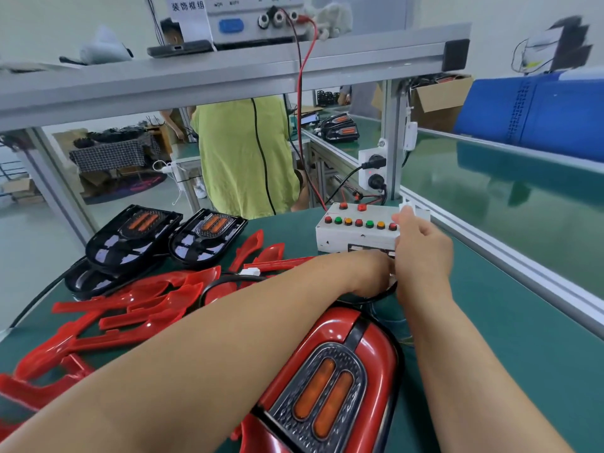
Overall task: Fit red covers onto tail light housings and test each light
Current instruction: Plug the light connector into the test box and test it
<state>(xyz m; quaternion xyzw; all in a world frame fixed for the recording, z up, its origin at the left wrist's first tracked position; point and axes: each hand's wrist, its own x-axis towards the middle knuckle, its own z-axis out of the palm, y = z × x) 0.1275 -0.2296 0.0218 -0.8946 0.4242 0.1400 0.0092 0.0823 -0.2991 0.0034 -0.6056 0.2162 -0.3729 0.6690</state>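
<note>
Two hands meet at the front edge of a white test box (354,232) with a row of red, green and amber buttons, at about one o'clock on the green bench (510,325). The left hand (371,273) is reached across from nine o'clock; its fingers are hidden behind the right hand (423,253), so their state cannot be told. The right hand's fingers are bent inward against the box's front right corner; whether a plug is pinched there cannot be told. A finished tail light (330,387), red cover already fitted around two amber lenses, lies at six o'clock, with a black cable (376,298) looping from it toward the hands. Loose red covers (137,308) are heaped at nine o'clock, and bare black housings (130,238) wait at eleven. The light is probably being connected for testing: the plug should be lined up squarely and pushed fully home before any button is pressed, with the cable kept slack so the light is not dragged.
</note>
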